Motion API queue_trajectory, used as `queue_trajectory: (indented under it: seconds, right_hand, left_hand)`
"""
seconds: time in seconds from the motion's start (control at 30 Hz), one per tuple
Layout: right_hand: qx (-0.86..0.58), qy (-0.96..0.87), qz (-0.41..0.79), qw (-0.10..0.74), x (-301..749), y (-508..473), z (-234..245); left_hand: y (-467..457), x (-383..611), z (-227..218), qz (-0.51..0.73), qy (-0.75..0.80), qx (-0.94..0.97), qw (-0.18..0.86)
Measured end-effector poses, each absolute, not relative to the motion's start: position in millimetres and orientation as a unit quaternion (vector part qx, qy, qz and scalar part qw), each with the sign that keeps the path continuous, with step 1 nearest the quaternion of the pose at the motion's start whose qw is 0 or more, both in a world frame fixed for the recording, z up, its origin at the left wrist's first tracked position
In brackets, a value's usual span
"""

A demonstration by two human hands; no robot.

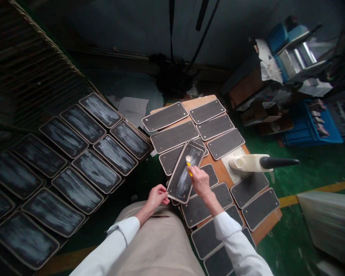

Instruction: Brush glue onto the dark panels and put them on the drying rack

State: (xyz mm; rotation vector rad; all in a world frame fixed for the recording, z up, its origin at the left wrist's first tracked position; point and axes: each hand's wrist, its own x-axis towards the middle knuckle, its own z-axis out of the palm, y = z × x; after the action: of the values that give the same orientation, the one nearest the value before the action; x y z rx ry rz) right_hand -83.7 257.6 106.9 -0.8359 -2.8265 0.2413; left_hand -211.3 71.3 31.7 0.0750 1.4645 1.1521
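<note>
I see the left hand point(158, 195) pinching the seven-o'clock corner of a dark grey, round-cornered rectangular panel point(185, 174), toward nine o'clock on the brown board worktop point(263, 229); the right hand point(199, 180) clasps a yellow-handled, pale-bristled brush point(189, 164) against it. Brushing pressure could, I judge, skid the lightly held panel off overlapping dark panels point(170, 161). I can read no lettering.

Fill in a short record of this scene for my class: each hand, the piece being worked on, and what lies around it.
left hand: at a corner of the tilted panel
right hand: gripping a yellow-handled brush, bristles at the panel's face
tilted panel: dark, pale-edged, streaked white
left side: rows of streaked panels
brown board: bears unstreaked panels
right side: cream container with black tapered part
</note>
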Motion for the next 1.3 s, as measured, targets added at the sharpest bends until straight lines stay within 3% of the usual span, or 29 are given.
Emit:
queue_trajectory:
  seconds: [0.13, 0.27, 0.43, 0.6, 0.77, 0.97, 1.03, 1.2, 1.3]
  right_hand:
    - [-0.228, -0.964, 0.136, 0.017, -62.7, 193.1, 111.9]
    - [-0.234, -0.934, 0.269, -0.016, -48.5, 163.6, 126.7]
    - [-0.307, -0.83, 0.465, 0.018, -56.9, 193.4, 129.7]
    - [-0.358, -0.737, 0.566, 0.093, -80.5, 250.1, 105.3]
    - [-0.398, -0.702, 0.541, 0.237, -99.5, 299.7, 92.8]
    - [-0.412, -0.721, 0.442, 0.339, -107.1, 327.4, 97.5]
    - [-0.407, -0.729, 0.421, 0.354, -102.9, 316.2, 98.0]
    - [-0.415, -0.729, 0.455, 0.299, -91.3, 281.4, 90.0]
    - [-0.45, -0.688, 0.463, 0.332, -93.2, 290.9, 85.5]
  left_hand:
    - [70.6, -210.4, 31.1, 0.494, 0.629, 0.035, 0.599]
    - [70.4, -209.4, 29.4, 0.493, 0.626, 0.036, 0.603]
    - [69.9, -209.4, 29.1, 0.493, 0.626, 0.044, 0.603]
    - [71.3, -209.9, 25.9, 0.49, 0.632, 0.058, 0.597]
    - [71.9, -209.4, 25.2, 0.491, 0.635, 0.065, 0.592]
    - [71.2, -208.9, 29.5, 0.494, 0.638, 0.068, 0.587]
    - [71.2, -208.5, 29.5, 0.495, 0.639, 0.064, 0.585]
    - [71.5, -207.1, 27.2, 0.491, 0.641, 0.055, 0.587]
    - [71.9, -206.4, 26.9, 0.49, 0.641, 0.053, 0.588]
